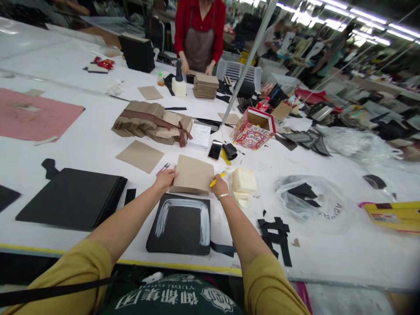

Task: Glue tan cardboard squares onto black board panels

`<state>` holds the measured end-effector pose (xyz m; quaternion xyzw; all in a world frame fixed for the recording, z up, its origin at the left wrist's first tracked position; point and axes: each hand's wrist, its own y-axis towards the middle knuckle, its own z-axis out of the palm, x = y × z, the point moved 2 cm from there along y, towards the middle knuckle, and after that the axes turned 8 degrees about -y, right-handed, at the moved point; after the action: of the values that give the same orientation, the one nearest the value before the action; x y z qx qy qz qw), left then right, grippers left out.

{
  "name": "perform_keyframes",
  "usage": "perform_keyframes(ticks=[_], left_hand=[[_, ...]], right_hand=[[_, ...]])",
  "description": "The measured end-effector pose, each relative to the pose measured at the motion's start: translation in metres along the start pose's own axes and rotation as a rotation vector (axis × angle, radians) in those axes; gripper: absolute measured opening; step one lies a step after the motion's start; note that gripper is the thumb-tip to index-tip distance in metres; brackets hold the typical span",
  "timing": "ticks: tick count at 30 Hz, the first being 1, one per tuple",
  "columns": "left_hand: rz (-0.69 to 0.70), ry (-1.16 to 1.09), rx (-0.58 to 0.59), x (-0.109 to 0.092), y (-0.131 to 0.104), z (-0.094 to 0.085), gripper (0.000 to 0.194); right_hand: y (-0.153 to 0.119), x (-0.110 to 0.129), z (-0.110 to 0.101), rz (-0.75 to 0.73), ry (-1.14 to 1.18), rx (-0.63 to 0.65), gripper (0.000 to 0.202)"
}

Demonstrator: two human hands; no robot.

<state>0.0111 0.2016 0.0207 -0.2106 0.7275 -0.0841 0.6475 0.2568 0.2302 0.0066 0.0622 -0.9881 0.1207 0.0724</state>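
My left hand (166,178) pinches the left edge of a tan cardboard sheet (193,170). At the sheet's right edge is my right hand (219,186), closed around a slim yellow tool (217,178) whose kind I cannot make out. Another board edge shows beneath the sheet. Nearer to me lies a black rectangular panel (185,229) with rounded corners. A wet-looking white band (204,218) is brushed along its far side and both flanks. Pink-handled snips (163,168) rest by my left hand. A whitish plastic container (243,180) stands right of my right hand.
Black panels are stacked (70,197) at left. Beyond are a loose cardboard piece (140,156), a tied cardboard bundle (151,122), a phone (215,150) and a red box (254,129). Black strips (275,236) lie at right. A co-worker (200,35) stands across the table by a pole (247,63).
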Motion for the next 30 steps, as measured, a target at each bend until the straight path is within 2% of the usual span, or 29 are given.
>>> perform_keyframes(ticks=[2,4,7,10,13,18,26,30], left_hand=[[-0.021,-0.093,0.033,-0.002,-0.02,-0.011,0.034],[-0.059,-0.188,0.069,0.003,-0.045,-0.024,0.036],[-0.123,-0.214,0.089,0.025,-0.085,-0.044,0.038],[-0.127,0.058,0.089,0.055,-0.118,-0.058,0.036],[-0.045,0.333,0.076,0.08,-0.134,-0.062,0.037],[0.084,0.494,0.014,0.095,-0.136,-0.061,0.036],[0.041,0.469,-0.044,0.103,-0.133,-0.061,0.035],[0.026,0.411,-0.027,0.11,-0.13,-0.063,0.035]], right_hand=[[-0.017,-0.008,-0.012,0.075,0.086,-0.088,0.024],[-0.043,-0.012,-0.02,0.079,0.169,-0.151,0.022],[-0.093,-0.01,-0.018,0.031,0.331,-0.227,0.019],[-0.142,-0.003,0.0,0.002,0.389,-0.212,0.018],[-0.174,0.003,0.024,-0.01,0.384,-0.181,0.017],[-0.185,0.004,0.05,-0.007,0.35,-0.136,0.018],[-0.177,0.006,0.05,-0.039,0.345,-0.128,0.018],[-0.176,0.009,0.051,-0.053,0.322,-0.13,0.02]])
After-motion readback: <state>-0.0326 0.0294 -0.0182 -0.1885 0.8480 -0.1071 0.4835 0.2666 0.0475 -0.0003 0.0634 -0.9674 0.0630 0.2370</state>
